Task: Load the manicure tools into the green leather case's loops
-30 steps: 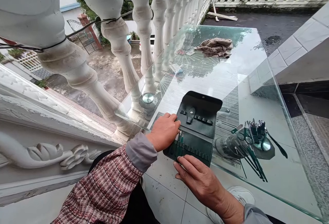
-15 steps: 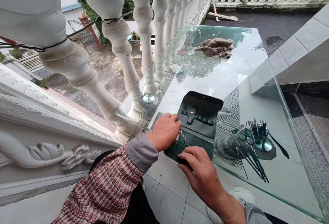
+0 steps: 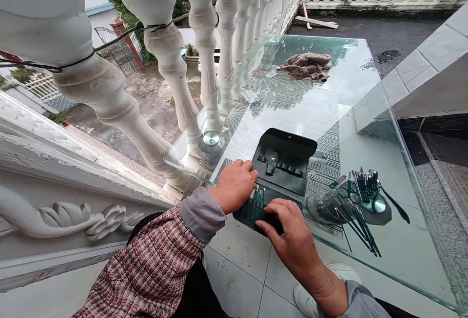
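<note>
A black manicure case (image 3: 288, 181) lies unfolded at the near edge of the glass table. Its upper half has empty elastic loops and a small snap tab. Several slim green-handled manicure tools (image 3: 259, 198) sit side by side in the lower half's loops. My left hand (image 3: 234, 186) is closed on the case's left edge, its fingertips partly hidden. Over the lower half is my right hand (image 3: 292, 228), thumb and index finger apart beside the tools, nothing visible between them. To the right, a pile of nail clippers, scissors and other manicure tools (image 3: 361, 191) rests on the glass.
A crumpled brown cloth (image 3: 307, 66) and a small box (image 3: 250, 97) lie farther back on the glass table (image 3: 398, 240). White balusters (image 3: 171, 60) run close along the left. A tiled slanting wall (image 3: 420, 65) stands at the right.
My right hand has shifted slightly right and up, away from the slim tools, and its thumb and index finger have parted. My left hand stays on the case.
</note>
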Demonstrator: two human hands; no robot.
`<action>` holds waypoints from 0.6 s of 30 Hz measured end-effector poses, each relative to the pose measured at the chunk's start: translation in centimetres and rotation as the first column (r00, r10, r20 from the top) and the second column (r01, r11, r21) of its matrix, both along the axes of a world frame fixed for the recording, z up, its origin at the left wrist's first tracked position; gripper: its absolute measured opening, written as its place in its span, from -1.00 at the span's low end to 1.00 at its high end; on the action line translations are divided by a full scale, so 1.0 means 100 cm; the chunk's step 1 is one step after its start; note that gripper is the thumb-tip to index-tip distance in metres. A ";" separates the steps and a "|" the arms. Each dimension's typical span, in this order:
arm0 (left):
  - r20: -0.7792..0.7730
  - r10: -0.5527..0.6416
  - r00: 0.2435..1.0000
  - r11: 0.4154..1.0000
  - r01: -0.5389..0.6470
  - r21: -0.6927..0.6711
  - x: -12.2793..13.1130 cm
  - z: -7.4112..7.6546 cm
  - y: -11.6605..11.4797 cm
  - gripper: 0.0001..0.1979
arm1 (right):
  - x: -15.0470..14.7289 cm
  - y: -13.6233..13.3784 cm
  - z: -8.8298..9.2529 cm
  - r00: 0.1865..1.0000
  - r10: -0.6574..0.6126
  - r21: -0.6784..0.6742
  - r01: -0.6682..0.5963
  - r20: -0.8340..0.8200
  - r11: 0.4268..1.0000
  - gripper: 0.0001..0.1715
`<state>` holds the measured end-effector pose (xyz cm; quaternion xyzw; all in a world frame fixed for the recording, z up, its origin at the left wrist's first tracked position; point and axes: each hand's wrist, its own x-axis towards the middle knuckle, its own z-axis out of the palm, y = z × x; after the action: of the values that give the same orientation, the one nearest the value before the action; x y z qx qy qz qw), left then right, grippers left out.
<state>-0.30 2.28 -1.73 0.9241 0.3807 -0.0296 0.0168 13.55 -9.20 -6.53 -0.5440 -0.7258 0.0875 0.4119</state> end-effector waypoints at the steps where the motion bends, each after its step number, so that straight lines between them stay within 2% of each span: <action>1: 0.002 -0.003 1.000 1.000 0.003 0.002 0.000 0.000 0.000 -0.79 | -0.001 0.001 0.000 1.000 -0.005 0.007 0.005 -0.003 1.000 -0.83; 6: 0.008 -0.012 1.000 1.000 0.012 0.006 0.000 0.000 0.000 -0.79 | 0.002 0.001 0.005 1.000 -0.001 0.051 0.000 0.017 0.999 -0.85; 9: 0.004 -0.009 1.000 1.000 0.009 0.004 0.000 0.000 0.000 -0.79 | 0.007 -0.001 0.006 0.991 0.003 0.113 -0.018 0.130 0.993 -0.91; 13: 0.012 -0.015 1.000 1.000 0.015 0.021 -0.001 -0.003 0.001 -0.78 | 0.005 -0.006 0.000 0.944 -0.023 0.214 -0.051 0.330 0.976 -0.79; 18: 0.004 -0.015 1.000 1.000 0.015 0.020 0.000 -0.004 0.001 -0.79 | -0.003 -0.013 -0.007 0.923 -0.041 0.244 -0.058 0.382 0.968 -0.75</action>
<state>-0.30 2.41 -2.15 0.9272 0.3738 -0.0241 0.0080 13.26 -10.54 -7.28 -0.4909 -0.7999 -0.1117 0.3266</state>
